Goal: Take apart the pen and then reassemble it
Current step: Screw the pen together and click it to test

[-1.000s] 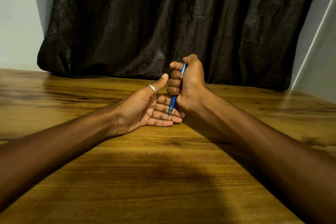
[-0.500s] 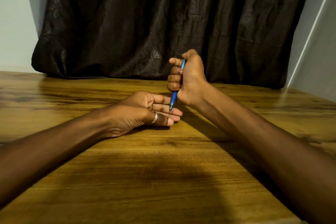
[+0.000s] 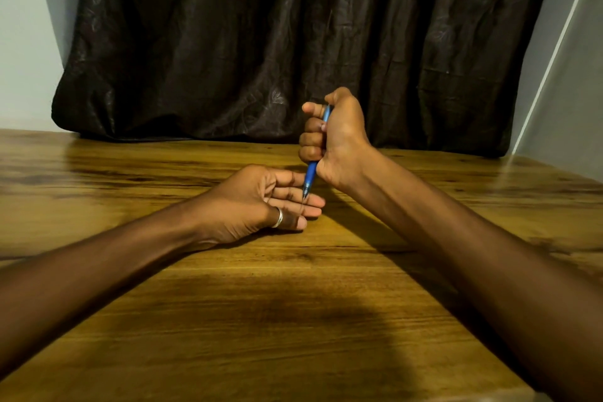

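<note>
Fingers (image 3: 311,137) of the right hand (image 3: 339,137) wrap fully closed around the blue pen (image 3: 311,174), fist-style; thumb sits over the top end. Left hand (image 3: 257,202) rests on the counter (image 3: 293,320), palm turned partly up, its fingers extended and loosely open, gripping nothing.

Backdrop: dark curtain (image 3: 293,36) along the far edge of the counter.

Pen: long axis near-vertical, top leaning slightly right, tip down. Upper part hidden inside the fist; lower barrel and tip protrude below it. Tip sits over the left fingers, apparently touching or just above them; contact cannot be confirmed.

Key relation: exposed tip end lies directly at the left fingers, so the left hand is best placed to pinch it. Judgement: pen looks whole; disassembly probably not begun.

Ring (image 3: 278,217) on the left thumb.
</note>
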Motion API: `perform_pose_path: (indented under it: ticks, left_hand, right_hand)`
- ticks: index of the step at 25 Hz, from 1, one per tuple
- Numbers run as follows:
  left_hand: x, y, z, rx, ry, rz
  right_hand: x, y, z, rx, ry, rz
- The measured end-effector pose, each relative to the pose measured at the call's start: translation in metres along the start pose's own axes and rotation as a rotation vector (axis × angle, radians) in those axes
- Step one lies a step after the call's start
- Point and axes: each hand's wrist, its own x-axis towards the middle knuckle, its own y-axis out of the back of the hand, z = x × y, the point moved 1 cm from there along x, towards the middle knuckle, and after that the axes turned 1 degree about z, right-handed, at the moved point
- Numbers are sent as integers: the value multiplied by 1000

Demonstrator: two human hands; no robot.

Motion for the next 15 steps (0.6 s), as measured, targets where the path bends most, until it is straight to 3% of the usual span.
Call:
perform_pose_path:
  ticks: [15]
  left_hand:
    - [0,0,0,0,-17,16]
  right_hand:
    - [-1,-1,0,-10,7,12]
